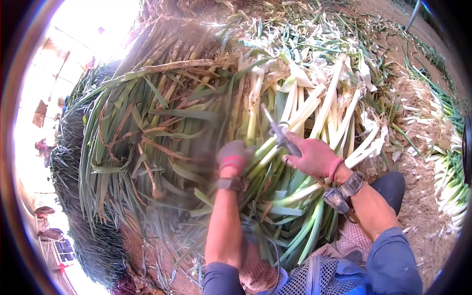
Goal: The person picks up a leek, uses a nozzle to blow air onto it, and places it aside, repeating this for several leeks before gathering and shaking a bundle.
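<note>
My right hand (314, 156), in a reddish glove, is closed around a grey air blow gun (281, 135) whose thin nozzle points up and to the left. Beneath it lie long onions (275, 152) with white stalks and green leaves. My left hand (235, 156), gloved and blurred, is curled over the green leaves just left of these stalks. Whatever its fingers hold is hidden. Peeled white stalks (330, 101) lie fanned out beyond my right hand, roots pointing away. Loose green leaves (300, 216) hang down between my forearms.
A large heap of unpeeled long onions (172, 113) with dry brown leaves lies at the left. Stripped skins (295, 39) cover the ground at the back. A row of trimmed onions (445, 167) lies along the right. Dark green bundles (81, 162) stand at the far left.
</note>
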A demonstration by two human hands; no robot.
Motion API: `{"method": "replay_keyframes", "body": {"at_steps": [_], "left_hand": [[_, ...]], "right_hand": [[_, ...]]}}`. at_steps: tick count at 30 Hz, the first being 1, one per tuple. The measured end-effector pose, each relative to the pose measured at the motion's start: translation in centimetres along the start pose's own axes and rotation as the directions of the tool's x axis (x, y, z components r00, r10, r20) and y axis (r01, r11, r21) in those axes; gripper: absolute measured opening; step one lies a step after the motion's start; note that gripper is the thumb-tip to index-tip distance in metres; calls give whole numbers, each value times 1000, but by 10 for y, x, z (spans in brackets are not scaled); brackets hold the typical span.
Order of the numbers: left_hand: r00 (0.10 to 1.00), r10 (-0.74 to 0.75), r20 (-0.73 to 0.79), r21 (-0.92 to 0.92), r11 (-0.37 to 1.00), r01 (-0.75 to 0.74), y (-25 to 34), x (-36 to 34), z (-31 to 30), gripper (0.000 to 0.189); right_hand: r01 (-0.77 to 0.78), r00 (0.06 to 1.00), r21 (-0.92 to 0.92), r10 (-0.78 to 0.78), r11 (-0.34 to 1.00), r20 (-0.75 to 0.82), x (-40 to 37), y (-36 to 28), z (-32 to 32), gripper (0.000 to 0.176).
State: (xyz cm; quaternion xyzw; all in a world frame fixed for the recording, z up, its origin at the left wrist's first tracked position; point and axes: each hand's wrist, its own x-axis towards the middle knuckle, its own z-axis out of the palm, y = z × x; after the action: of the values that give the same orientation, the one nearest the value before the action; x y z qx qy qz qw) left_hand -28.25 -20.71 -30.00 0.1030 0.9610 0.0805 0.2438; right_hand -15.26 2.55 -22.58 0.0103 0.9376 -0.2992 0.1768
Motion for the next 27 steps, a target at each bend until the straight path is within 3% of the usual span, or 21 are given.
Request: {"method": "replay_keyframes", "body": {"at_steps": [2,3,6,7,10,11,14,16,19,22,24,25,27], "left_hand": [[1000,19,8,5,1000,-19,4,-6,1,51],[1000,20,19,-6,1000,-20,6,-10,2,50],[999,41,25,-20,999,-40,8,-19,3,49],[999,39,33,-22,999,-38,8,-21,3,48],[997,67,41,-4,998,-67,11,-27,4,45],[995,92,42,15,996,-92,10,-29,6,44],[994,109,5,-23,994,-109,11,-32,9,41],[993,114,-9,-42,993,-114,13,-33,11,41],[996,91,-24,-56,994,-92,13,-36,10,40],[997,72,-30,-38,997,-73,15,-37,10,39],[997,67,-36,-22,997,-68,16,-36,11,39],[998,64,-26,-8,998,-64,17,-35,10,39],[998,60,-16,5,998,-60,18,-36,8,39]], "right_hand": [[-121,992,0,120,993,-38,-19,-5,-9,81],[-162,985,45,159,986,73,-28,-11,-16,82],[-42,996,50,38,998,84,-46,-13,-8,85],[-114,989,5,113,993,91,-48,-14,-13,87],[-120,989,2,119,993,91,-52,-4,-15,88],[-97,982,-1,96,995,161,-58,-6,-16,87],[-46,986,12,44,999,159,-57,-2,-5,86],[-131,975,4,128,991,183,-41,-12,-19,85],[-136,990,91,133,986,37,-7,3,-9,80],[-195,981,34,195,980,5,26,-7,-31,80],[-204,977,96,209,974,-44,52,-3,-41,80],[-285,957,135,290,949,-23,62,-3,-46,80],[-188,969,108,202,976,-144,83,20,-37,81]]}}
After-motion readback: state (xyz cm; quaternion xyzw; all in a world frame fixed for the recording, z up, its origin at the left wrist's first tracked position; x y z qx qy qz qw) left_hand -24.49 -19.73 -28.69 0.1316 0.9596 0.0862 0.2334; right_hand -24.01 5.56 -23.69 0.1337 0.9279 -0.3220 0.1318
